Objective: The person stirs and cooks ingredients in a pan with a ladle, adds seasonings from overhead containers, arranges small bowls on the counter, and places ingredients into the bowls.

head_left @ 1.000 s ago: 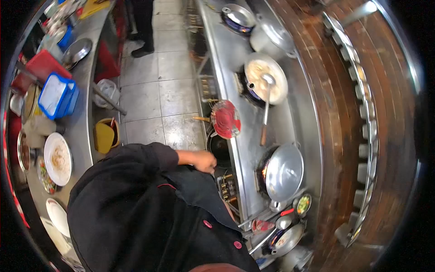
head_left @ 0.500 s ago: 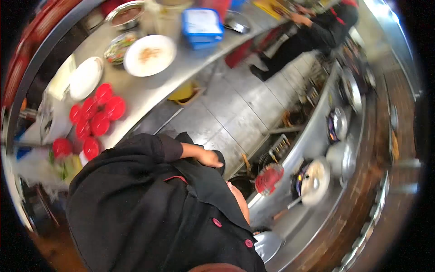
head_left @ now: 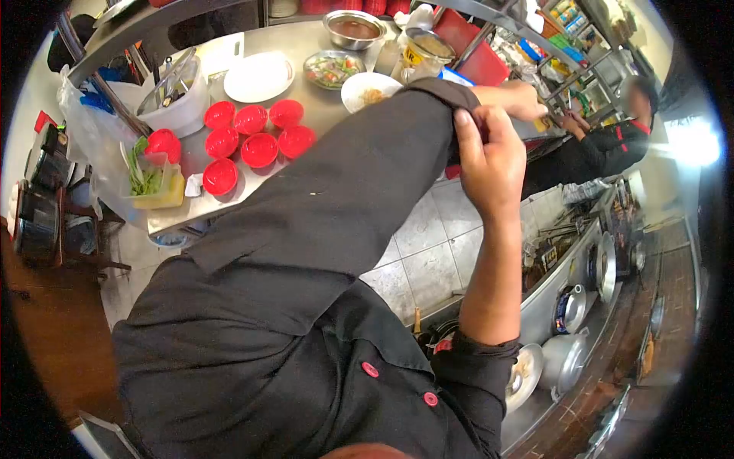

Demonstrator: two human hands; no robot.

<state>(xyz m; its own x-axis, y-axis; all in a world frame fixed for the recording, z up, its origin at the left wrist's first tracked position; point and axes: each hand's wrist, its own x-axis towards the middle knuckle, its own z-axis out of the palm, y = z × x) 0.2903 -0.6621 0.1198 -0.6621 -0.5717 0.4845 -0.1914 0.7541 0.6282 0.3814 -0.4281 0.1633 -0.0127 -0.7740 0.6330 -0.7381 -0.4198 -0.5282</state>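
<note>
My left arm reaches across the view in a black sleeve (head_left: 321, 183), its folded cuff partway up the forearm. Past that cuff, my left hand (head_left: 520, 101) looks curled closed, with nothing visible in it; its fingers are partly hidden. My right hand (head_left: 493, 157) pinches the edge of the left sleeve's cuff between thumb and fingers. Behind the left arm is a white plate with some brown food (head_left: 371, 93), partly covered by the sleeve. Several red bowls (head_left: 260, 151) sit on the steel table to the left of the arm.
On the table are a white plate (head_left: 258, 78), a bowl of cut vegetables (head_left: 334, 69), a steel bowl of brown sauce (head_left: 354, 29) and a tub of greens (head_left: 157, 183). Pots (head_left: 564, 363) stand along the right-hand counter. A co-worker (head_left: 612, 145) stands at the far right.
My left arm has risen from near my waist to stretch over the table's edge. My right hand has come up and taken hold of the left cuff. The view has turned.
</note>
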